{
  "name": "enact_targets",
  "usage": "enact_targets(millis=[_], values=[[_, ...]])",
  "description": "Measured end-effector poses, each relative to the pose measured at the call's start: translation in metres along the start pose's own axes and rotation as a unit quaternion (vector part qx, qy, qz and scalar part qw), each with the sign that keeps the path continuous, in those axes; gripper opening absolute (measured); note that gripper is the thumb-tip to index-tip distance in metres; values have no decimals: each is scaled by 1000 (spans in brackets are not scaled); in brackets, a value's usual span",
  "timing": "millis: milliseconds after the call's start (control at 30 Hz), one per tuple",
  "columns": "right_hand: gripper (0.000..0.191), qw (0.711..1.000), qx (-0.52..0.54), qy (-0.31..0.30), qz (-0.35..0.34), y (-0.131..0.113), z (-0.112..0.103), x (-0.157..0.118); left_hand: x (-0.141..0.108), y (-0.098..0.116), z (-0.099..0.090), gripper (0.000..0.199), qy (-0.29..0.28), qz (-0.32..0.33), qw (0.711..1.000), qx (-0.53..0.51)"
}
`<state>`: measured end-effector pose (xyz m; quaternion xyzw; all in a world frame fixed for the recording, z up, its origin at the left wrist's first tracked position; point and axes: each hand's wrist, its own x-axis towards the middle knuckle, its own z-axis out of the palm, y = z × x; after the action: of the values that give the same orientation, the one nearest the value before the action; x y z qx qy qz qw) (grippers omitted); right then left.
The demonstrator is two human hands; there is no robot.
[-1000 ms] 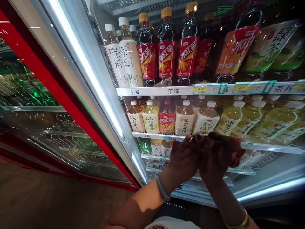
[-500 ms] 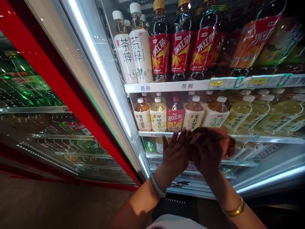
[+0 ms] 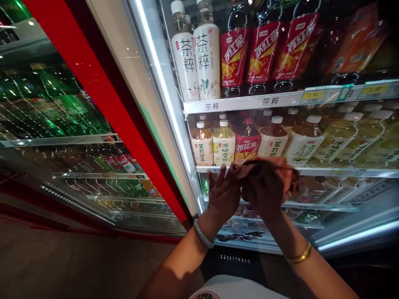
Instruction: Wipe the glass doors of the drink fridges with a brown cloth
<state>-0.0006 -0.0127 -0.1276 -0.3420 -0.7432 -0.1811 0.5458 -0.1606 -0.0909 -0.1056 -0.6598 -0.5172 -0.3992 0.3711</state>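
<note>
My right hand (image 3: 263,197) is closed on a reddish-brown cloth (image 3: 286,172), which is bunched up and hangs over its fingers. To the left of it, my left hand (image 3: 223,195) has its fingers stretched out and spread, pointing up. Its index-finger side meets the cloth's left end; whether it grips any of it I cannot make out. Both hands are in front of a lit drinks fridge, just below a shelf with a red-labelled bottle (image 3: 247,143) and a pale-labelled bottle (image 3: 274,137). A grey bangle is on my left wrist and a gold one on my right.
White tea bottles (image 3: 207,62) and dark iced-tea bottles (image 3: 234,56) line the upper shelf (image 3: 243,101). A red frame (image 3: 109,108) separates this fridge from another on the left, holding green bottles (image 3: 70,99). Dark floor (image 3: 77,261) lies at lower left.
The view has shifted, so the fridge shelves appear further right and slightly higher. Both hands and the cloth appear a little further left against the shelves. The cloth stays in my right hand.
</note>
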Motion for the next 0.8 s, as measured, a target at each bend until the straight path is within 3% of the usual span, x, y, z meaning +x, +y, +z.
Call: enact_targets(millis=[100, 167, 233, 300, 400, 500, 600, 667, 733, 800], values=[[13, 993, 14, -52, -103, -1, -2, -27, -11, -16, -7, 74, -12, 10, 1000, 23], [14, 994, -4, -60, -92, 10, -6, -30, -16, -25, -11, 74, -28, 9, 999, 37], [22, 998, -16, 0, -56, 11, -8, -14, -19, -32, -15, 73, -31, 5, 999, 40], [30, 996, -13, 85, -28, -7, -5, 15, -20, -40, -19, 70, -27, -5, 999, 39], [36, 992, 2, 99, -75, -55, 9, 47, -25, -51, -26, 62, -21, -34, 999, 36], [34, 984, 36, 65, -161, -84, 19, 37, -34, -61, -33, 58, -35, -62, 997, 31], [26, 981, 60, 4, -187, -75, 16, 7, -46, -66, -38, 64, -65, -84, 994, 35], [24, 980, 66, -15, -186, -61, 11, 2, -51, -67, -40, 70, -84, -90, 992, 32], [25, 981, 65, -6, -183, -59, 8, 15, -55, -68, -42, 72, -91, -96, 991, 27], [26, 983, 73, 31, -166, -74, 11, 37, -56, -69, -44, 71, -79, -113, 990, 25]])
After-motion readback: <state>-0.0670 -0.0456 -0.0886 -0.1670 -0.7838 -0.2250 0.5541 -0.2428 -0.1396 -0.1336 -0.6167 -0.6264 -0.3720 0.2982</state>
